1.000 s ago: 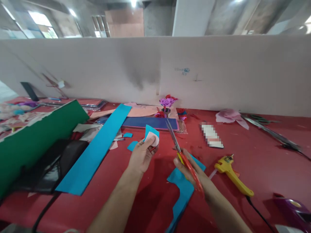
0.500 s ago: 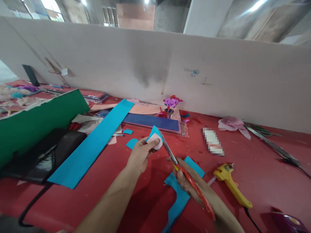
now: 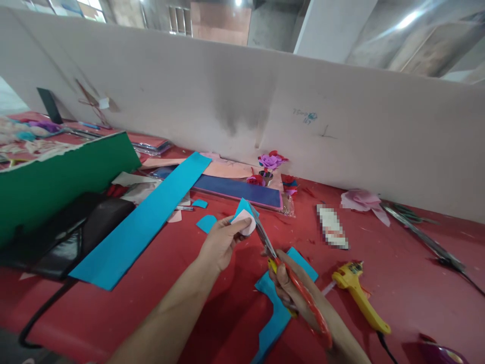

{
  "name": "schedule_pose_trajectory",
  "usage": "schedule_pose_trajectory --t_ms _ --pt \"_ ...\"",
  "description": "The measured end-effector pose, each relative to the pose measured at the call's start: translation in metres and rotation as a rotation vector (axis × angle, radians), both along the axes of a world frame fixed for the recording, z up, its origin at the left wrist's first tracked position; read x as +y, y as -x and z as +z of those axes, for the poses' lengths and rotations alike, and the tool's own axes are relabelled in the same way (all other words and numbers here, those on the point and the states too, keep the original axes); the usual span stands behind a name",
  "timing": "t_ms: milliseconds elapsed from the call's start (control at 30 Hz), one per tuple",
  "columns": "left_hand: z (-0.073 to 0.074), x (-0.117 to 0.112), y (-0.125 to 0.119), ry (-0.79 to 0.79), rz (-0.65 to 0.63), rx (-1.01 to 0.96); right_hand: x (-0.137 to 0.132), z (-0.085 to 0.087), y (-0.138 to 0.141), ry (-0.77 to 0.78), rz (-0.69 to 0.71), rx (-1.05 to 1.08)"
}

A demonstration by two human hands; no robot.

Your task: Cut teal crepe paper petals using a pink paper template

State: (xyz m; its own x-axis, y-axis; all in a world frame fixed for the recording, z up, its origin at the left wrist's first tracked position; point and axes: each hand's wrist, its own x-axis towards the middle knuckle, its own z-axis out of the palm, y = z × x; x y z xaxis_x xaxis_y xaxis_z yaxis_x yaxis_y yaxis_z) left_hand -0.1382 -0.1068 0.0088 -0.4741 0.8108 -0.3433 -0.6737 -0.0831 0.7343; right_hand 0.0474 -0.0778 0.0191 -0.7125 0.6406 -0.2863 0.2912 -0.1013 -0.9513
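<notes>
My left hand [image 3: 222,241] pinches a small pale pink rounded piece [image 3: 245,222] against a blue sheet piece [image 3: 241,204] that sticks out beyond it. In my right hand [image 3: 288,280] is a pair of scissors [image 3: 270,245] with red and yellow handles. Their blades point up and left, along the right edge of the blue piece. Whether the blades are fully closed I cannot tell. Beneath my right hand lies a larger blue offcut [image 3: 278,313] with a curved cut edge. Two small blue scraps, one being a rounded scrap [image 3: 206,223], lie left of my left hand.
A long blue strip [image 3: 144,222] slants across the left, beside a black case [image 3: 102,217] and a green board [image 3: 68,177]. A yellow glue gun [image 3: 358,293] lies at right. Behind are a flat dark blue pack [image 3: 238,189], purple and red flowers [image 3: 272,162] and a white partition [image 3: 170,96].
The scissor blades have shifted slightly along the edge of the blue piece, with the handles apparently wider apart. The view has tilted a little. Both hands keep their hold.
</notes>
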Motion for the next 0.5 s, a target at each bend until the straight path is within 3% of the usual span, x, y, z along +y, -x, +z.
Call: schedule_pose_trajectory --t_ms 167,500 --pt "0.003 0.0 0.0 0.008 0.009 -0.048 0.002 -0.002 0.001 0.053 0.023 0.027" --pt "-0.004 0.001 0.005 0.003 0.009 -0.049 0.012 0.0 -0.004 -0.08 0.066 -0.083"
